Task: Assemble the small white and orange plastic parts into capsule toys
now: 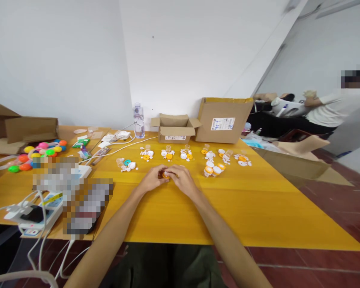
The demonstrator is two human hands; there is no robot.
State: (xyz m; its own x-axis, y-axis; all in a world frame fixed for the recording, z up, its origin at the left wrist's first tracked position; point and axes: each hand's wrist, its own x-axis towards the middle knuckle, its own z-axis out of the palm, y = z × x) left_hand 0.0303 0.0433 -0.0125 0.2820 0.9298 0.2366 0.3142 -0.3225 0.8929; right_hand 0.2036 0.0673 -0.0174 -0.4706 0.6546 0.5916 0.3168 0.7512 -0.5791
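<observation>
Both hands meet near the middle of the yellow tabletop (pixel 258 208), a little in from its near edge. The left hand (pixel 151 180) and the right hand (pixel 182 179) are curled toward each other, fingertips pinching a small orange piece (pixel 166 175) between them, with something dark just beside it (too small to make out). The piece sits just above the tabletop, between the two hands. Just beyond the hands, a row of small heaps of white and orange parts (pixel 211 166) runs from left to right, with a few little clear cups among them and one teal bit at the left end. Farther back, against the wall, stand a small open cardboard box (pixel 175 129) and, to its right, a bigger cardboard box (pixel 223 120) with a white label; a clear water bottle (pixel 138 120) stands to the left of the small one. On the left side lie bright plastic balls (pixel 39 154), a white power strip (pixel 37 218) with cables, and another cardboard box (pixel 24 129) at the far left. Far right, off the tabletop, another person in a white shirt (pixel 327 110) is bent over other things.
</observation>
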